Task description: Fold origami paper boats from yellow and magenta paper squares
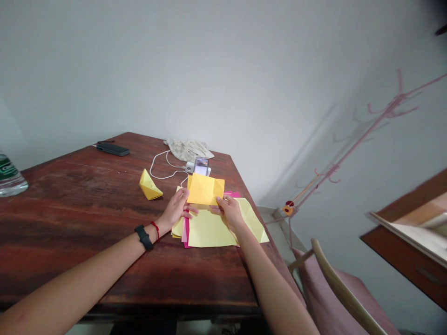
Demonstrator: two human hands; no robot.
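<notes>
A folded sheet of orange-yellow paper [205, 189] is held up between my two hands, with creases showing across it. My left hand [177, 207] pinches its lower left corner, thumb in front. At the lower right corner my right hand [228, 210] grips it the same way. Below it lies a stack of coloured paper [211, 232], pale yellow on top, with pink and magenta edges sticking out. To the left of the stack stands a yellow folded paper boat [150, 186], touched by neither hand.
The dark wooden table [87, 223] carries a black phone-like device [112, 149], a white cable [152, 164], a phone [201, 166] and a crumpled cloth [188, 150]. A plastic bottle [11, 179] stands far left. On the right are a chair [335, 288] and a pink coat rack [366, 132].
</notes>
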